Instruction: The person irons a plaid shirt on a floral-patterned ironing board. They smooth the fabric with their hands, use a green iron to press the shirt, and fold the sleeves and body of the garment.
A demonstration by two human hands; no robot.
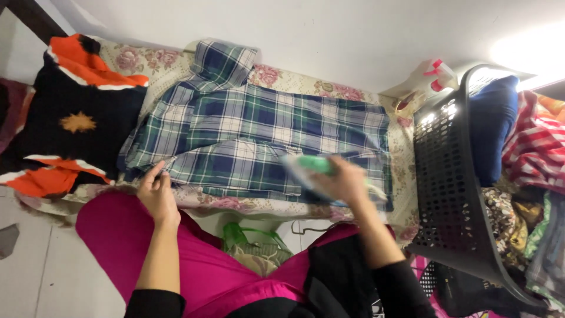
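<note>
Black-and-orange cloth (70, 123) at left on floral-covered counter (147, 59) against white wall. Left hand (156, 194) pinching hem of plaid shirt (259, 135) spread flat. Right hand (344, 182) closed around blurred green-white iron (312, 168) on shirt. Dark laundry basket (453, 194) at right.

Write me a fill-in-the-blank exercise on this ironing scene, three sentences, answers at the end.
1. The right hand slides a green and white ____ over the blue, green and white plaid shirt.
2. The left hand pinches the shirt's near ____.
3. To the right stands a black perforated plastic laundry ____, with a blue cloth bundle inside it.

Missing words: iron; edge; basket
</note>
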